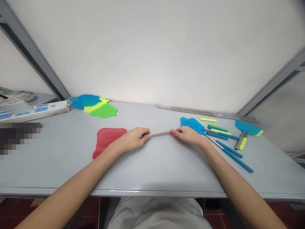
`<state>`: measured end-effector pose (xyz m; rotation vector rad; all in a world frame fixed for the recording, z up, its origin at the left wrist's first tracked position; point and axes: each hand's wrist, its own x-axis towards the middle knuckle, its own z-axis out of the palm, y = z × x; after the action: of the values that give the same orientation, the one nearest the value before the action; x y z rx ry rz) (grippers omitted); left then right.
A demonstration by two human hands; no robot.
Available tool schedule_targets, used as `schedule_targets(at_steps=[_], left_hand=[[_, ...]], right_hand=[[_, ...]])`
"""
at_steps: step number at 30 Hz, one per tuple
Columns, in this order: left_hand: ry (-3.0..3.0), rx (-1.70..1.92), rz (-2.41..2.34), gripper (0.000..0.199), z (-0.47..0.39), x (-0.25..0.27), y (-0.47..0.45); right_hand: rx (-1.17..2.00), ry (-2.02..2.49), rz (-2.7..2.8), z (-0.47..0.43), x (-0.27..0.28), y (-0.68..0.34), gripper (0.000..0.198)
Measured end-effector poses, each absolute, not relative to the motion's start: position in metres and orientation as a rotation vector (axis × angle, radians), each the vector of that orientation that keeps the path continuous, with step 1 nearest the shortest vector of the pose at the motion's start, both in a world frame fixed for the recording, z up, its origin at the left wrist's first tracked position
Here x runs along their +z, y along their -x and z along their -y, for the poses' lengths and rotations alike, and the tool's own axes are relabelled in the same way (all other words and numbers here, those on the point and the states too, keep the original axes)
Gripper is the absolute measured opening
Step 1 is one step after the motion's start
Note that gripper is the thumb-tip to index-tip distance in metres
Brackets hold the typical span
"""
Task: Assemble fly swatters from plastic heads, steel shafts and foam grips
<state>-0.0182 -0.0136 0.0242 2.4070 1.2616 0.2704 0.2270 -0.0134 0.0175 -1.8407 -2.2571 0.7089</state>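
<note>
My left hand [134,138] grips the left end of a thin metal rod [160,134] lying across the middle of the grey table [152,171]. My right hand [188,135] pinches the rod's right end, where a small red piece shows between the fingers. A red mesh swatter head [106,140] lies flat just left of my left hand. A blue swatter head [192,124] sits right behind my right hand.
Blue, yellow and green swatter heads [95,106] lie at the back left beside a white power strip [33,111]. Long metal rods [205,112] run along the back wall. Blue, green and yellow handles [228,149] and a swatter [246,128] lie at right.
</note>
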Motion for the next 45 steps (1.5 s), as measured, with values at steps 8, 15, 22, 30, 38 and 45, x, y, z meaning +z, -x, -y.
schedule_targets(at_steps=[8,15,22,30,38,45], left_hand=[[-2.409,0.270,-1.266,0.032,0.0144,0.0254,0.0179],[-2.407,0.279,-1.253,0.035,0.0126,0.0220,0.0202],[-2.405,0.263,-1.249,0.034,0.0133,0.0228,0.0205],[-2.409,0.262,-1.263,0.032,0.0148,0.0241,0.0198],[-2.416,0.262,-1.259,0.034,0.0142,0.0238,0.0203],[-2.424,0.265,-1.265,0.034,0.0140,0.0229,0.0201]], right_hand=[[0.682,1.831,2.282,0.0127,0.0160,-0.2283,0.061],[0.686,1.838,2.286,0.0135,0.0172,-0.2285,0.061],[0.693,1.835,2.277,0.0149,0.0175,-0.2284,0.060],[0.668,1.841,2.294,0.0140,0.0166,-0.2288,0.060],[0.668,1.839,2.290,0.0154,0.0184,-0.2274,0.059],[0.642,1.858,2.290,0.0153,0.0172,-0.2279,0.058]])
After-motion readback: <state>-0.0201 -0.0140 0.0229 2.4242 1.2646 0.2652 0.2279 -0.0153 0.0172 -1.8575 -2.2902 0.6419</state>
